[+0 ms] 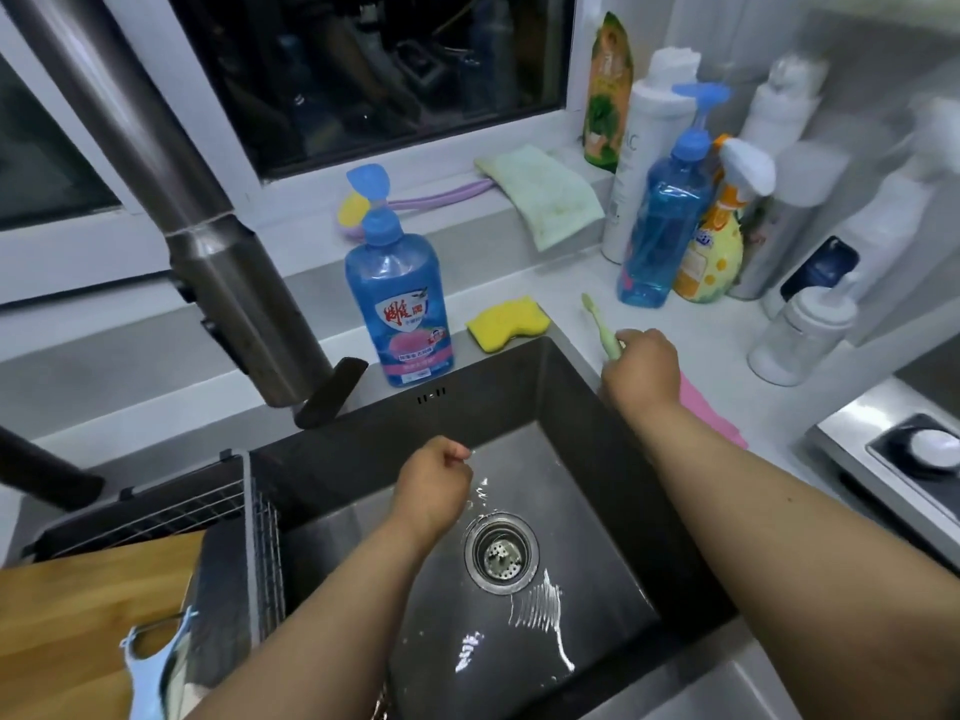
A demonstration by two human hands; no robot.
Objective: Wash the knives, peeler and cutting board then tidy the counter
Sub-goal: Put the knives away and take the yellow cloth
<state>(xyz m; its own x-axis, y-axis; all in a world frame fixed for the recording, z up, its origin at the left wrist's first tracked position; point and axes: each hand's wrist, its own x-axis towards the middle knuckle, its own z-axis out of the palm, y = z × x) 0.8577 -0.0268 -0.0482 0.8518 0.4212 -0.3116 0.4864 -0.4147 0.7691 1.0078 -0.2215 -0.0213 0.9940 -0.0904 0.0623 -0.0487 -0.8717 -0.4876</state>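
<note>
So the whole setup is a pale grey counter [670,324] running under a dark window [363,70] with a white frame; night outside, can't really make out anything through the glass. Set into the counter is a big dark steel sink [571,407], wet at the bottom, round drain strainer [501,553] sitting right of centre; a chunky brushed steel faucet [208,215] leans in from the upper left. Bottom left there's a wire rack [249,522] hooked over the sink's left side, and the wooden cutting board [78,631] lies flat there, only its right part in frame, long edge running off toward the left; a white peeler [156,652] rests on its near corner, long axis going roughly from lower left up to the right. Far right edge has a bit of stovetop [909,449].

Behind the sink stands a blue dish soap bottle [400,304], upright, with a yellow sponge [509,324] just beside it; a cluster of spray and pump bottles [670,210] crowds the right back corner; a pale green cloth [545,194] droops off the sill.

Hands: right hand [644,366] is over on the counter by the sink's right rim, fingers curled round a light green toothbrush [602,330], bristle end pointing away toward the window; a pink cloth [711,413] lies under the wrist. Left hand [436,485] hovers above the sink basin, curled into a loose fist, holding nothing I can see.
</note>
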